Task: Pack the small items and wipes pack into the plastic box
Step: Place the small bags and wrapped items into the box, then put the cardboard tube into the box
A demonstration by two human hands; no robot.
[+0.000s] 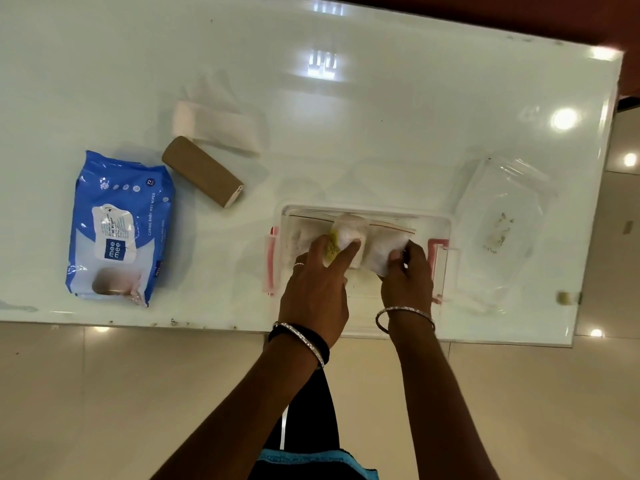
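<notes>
**A:** While both hands are down in the plastic box point(445, 223), what are they actually gripping?

**B:** The left hand point(317, 289) lies with fingers stretched out over a small white wrapped bundle point(351, 233), pressing rather than pinching. The right hand point(408, 278) has its fingers curled round the edge of a white zip pouch point(386, 249), closed on it.

**A:** How should those handle?

**B:** Soft and light, I judge; they squash flat, so pushing from above seats them.

**A:** And the wipes pack point(119, 230)?

**B:** It lies well apart, out on the white table point(381, 116) to the left, untouched. It looks floppy, heavier than the rest, with slick film; I would take it across its short width, by both long edges.

**A:** The brown roll point(202, 171) beside it?

**B:** Firm and likely to roll; grasp it round the middle. The white folded pad point(214, 129) just behind it looks limp. A clear zip bag point(502, 230) sits right of the box.
</notes>
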